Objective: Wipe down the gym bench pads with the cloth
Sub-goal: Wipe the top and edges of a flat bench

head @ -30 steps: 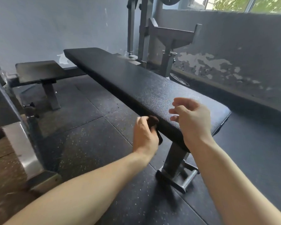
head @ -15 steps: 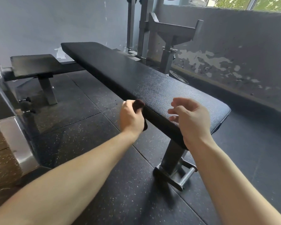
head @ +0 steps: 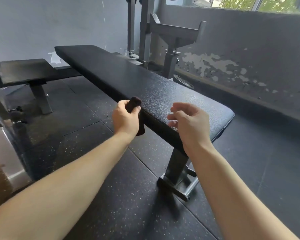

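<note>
Cloth at the bench pad's long side edge, held in the left hand.

The left hand (head: 126, 118) grips a dark bunched cloth (head: 135, 103) against the side edge of the black bench pad (head: 145, 84) at frame centre. The pad's long axis runs from lower right to upper left, so most of its length lies up-left of the cloth. The right hand (head: 189, 125) hovers empty, fingers loosely curled, over the pad's near end.

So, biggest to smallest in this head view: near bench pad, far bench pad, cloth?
1. Near bench pad.
2. Far bench pad, though distance may shrink it.
3. Cloth, partly hidden in the left hand.
</note>
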{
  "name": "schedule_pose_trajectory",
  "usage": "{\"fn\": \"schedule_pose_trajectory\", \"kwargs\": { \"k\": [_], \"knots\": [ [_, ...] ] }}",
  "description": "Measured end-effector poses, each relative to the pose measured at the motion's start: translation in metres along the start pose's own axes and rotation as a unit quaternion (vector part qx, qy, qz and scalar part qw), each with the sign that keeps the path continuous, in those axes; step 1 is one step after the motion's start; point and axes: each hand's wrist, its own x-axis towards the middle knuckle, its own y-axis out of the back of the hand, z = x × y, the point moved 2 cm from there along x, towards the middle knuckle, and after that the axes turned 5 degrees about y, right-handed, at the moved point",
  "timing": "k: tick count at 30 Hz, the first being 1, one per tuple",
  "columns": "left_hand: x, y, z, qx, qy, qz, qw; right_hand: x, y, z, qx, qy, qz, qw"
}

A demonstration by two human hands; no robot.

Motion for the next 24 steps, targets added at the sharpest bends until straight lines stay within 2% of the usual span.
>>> {"fn": "schedule_pose_trajectory", "kwargs": {
  "k": [3, 6, 10, 14, 19, 24],
  "knots": [
    [-0.024, -0.008, 0.003, 0.012, -0.036, -0.021, 0.999, -0.003, 0.003, -0.001, -0.013, 0.006, -0.002, 1.0],
    [-0.061, -0.015, 0.008, 0.012, -0.115, -0.045, 0.992, -0.004, 0.003, -0.001, -0.013, 0.004, -0.004, 1.0],
    [-0.103, -0.017, 0.009, 0.002, -0.167, -0.137, 0.976, -0.004, 0.001, -0.003, -0.022, 0.002, -0.003, 1.0],
    [-0.097, -0.019, 0.011, -0.004, -0.147, -0.133, 0.98, -0.002, 0.003, -0.01, -0.015, 0.007, 0.003, 1.0],
    [-0.042, -0.008, 0.007, 0.003, -0.045, -0.027, 0.999, 0.001, 0.019, -0.019, -0.004, 0.015, 0.028, 0.999],
    [-0.051, -0.014, 0.005, 0.016, -0.051, -0.051, 0.997, -0.004, 0.028, -0.016, -0.017, 0.016, 0.024, 0.999]
  ]
}}
